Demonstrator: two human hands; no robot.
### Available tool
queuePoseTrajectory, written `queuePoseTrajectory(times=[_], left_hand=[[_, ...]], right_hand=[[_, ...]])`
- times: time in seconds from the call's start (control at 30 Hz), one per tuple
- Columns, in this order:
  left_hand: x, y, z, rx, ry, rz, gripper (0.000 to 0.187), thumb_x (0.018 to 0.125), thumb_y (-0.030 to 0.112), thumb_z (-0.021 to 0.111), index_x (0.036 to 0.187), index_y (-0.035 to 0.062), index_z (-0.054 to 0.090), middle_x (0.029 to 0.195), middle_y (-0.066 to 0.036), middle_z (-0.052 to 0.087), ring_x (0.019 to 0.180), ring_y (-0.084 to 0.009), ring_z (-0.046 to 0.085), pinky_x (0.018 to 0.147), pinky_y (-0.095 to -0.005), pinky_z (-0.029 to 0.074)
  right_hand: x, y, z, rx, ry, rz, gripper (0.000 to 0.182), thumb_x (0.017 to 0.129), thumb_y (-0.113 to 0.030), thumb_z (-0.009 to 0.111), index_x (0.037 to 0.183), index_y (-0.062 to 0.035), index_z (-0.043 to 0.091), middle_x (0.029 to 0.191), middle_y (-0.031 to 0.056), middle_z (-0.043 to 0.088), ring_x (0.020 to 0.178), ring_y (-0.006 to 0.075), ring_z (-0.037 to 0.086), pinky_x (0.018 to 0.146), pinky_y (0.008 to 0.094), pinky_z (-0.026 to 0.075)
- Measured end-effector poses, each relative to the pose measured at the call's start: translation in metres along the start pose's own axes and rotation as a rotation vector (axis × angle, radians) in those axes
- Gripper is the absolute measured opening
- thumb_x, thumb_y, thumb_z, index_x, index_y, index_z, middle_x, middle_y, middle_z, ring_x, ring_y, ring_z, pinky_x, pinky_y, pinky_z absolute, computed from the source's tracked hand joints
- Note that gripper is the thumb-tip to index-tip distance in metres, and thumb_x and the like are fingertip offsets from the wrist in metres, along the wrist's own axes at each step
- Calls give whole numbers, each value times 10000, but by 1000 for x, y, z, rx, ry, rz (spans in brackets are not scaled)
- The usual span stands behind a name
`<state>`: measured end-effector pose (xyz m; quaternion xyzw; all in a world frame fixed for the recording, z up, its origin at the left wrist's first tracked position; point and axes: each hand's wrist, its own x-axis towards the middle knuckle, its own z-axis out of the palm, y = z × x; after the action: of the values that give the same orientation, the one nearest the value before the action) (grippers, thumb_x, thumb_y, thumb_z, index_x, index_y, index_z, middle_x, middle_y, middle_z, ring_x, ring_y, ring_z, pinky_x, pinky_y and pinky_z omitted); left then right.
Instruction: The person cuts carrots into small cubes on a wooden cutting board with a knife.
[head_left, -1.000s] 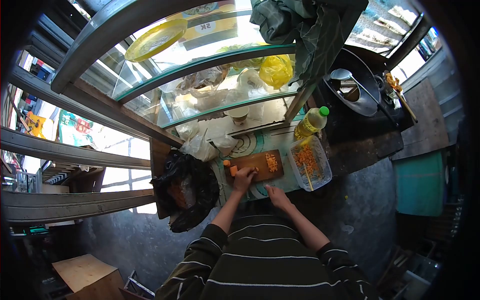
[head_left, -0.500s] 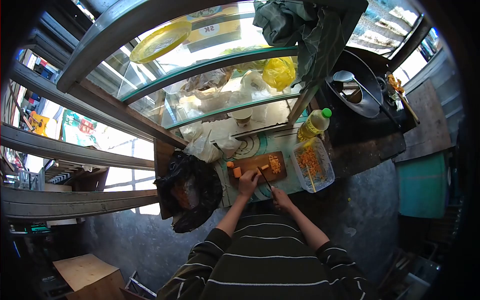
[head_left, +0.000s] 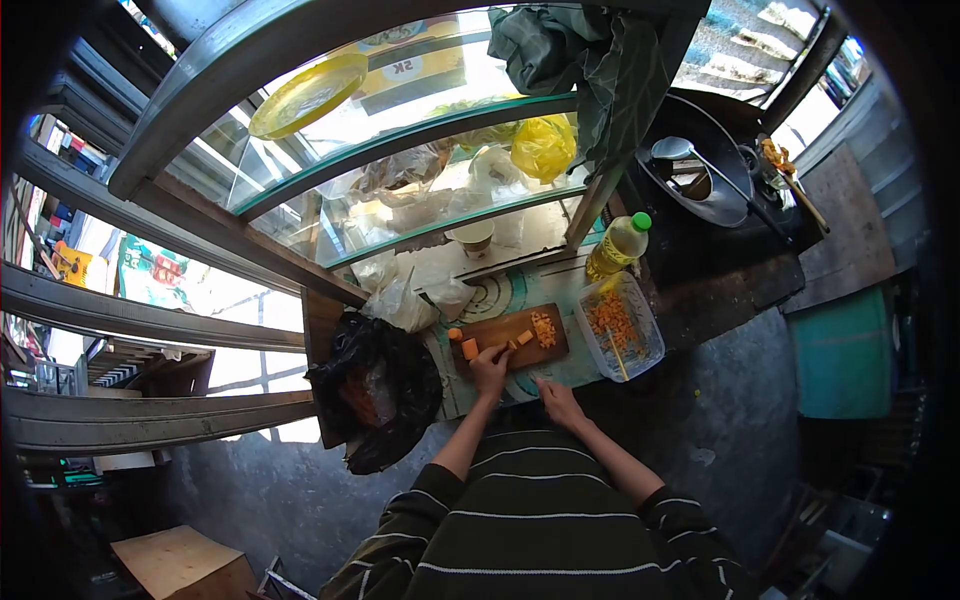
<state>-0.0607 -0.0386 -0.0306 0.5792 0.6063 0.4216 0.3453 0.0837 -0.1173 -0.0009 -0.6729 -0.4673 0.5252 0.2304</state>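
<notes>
A brown wooden cutting board [head_left: 490, 335] lies on the counter with carrot chunks [head_left: 470, 348] at its left and a pile of diced carrot [head_left: 543, 329] at its right. My left hand [head_left: 489, 370] rests on the board's front edge, its fingers pinched at a small carrot piece [head_left: 513, 345]. Just off the board's lower right, my right hand [head_left: 561, 403] is closed around the knife handle; the blade can hardly be made out at this angle. Right of the board, a clear plastic container [head_left: 650, 345] holds diced carrot and a light-coloured utensil [head_left: 617, 355].
A bottle of yellow oil [head_left: 618, 248] with a green cap stands behind the container. A wok [head_left: 735, 205] with a ladle [head_left: 675, 149] sits at right. Black plastic bag [head_left: 400, 400] and white bags [head_left: 405, 305] lie at left. A glass display case [head_left: 420, 130] rises behind the board.
My right hand has drawn slightly back from the board, and the knife blade, plain across the board before, hardly shows now. My left hand stays at the carrot. The whole view has shifted slightly.
</notes>
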Motion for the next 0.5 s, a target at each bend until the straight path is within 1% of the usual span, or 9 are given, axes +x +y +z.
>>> queuePoseTrajectory(times=[0.23,0.3,0.43,0.5], left_hand=[[2,-9,-1,-24,-36,10,153,687,72,680,805,-22,654,749,-138,642,677,-224,634,613,-289,482],[5,-11,-3,27,-61,89,150,684,71,682,793,-26,651,747,-135,642,683,-226,634,616,-288,483],[5,-6,-4,39,-61,85,145,686,67,679,790,-29,650,748,-134,642,687,-228,633,619,-290,485],[6,-5,-5,59,-61,133,138,687,64,677,784,-30,648,747,-136,641,684,-234,633,618,-292,486]], right_hand=[[-4,-5,-2,-40,-2,-16,468,899,-365,361,804,66,514,765,270,529,771,414,529,665,411,394],[-3,-10,-6,-131,-36,26,484,899,-383,349,818,56,536,805,270,546,827,416,532,691,425,399],[-3,-13,-6,-174,-5,34,504,897,-404,336,819,45,551,832,268,555,861,423,521,717,441,399],[-3,-14,-6,-181,-4,27,510,897,-414,323,832,31,565,858,267,557,884,428,508,744,463,394]])
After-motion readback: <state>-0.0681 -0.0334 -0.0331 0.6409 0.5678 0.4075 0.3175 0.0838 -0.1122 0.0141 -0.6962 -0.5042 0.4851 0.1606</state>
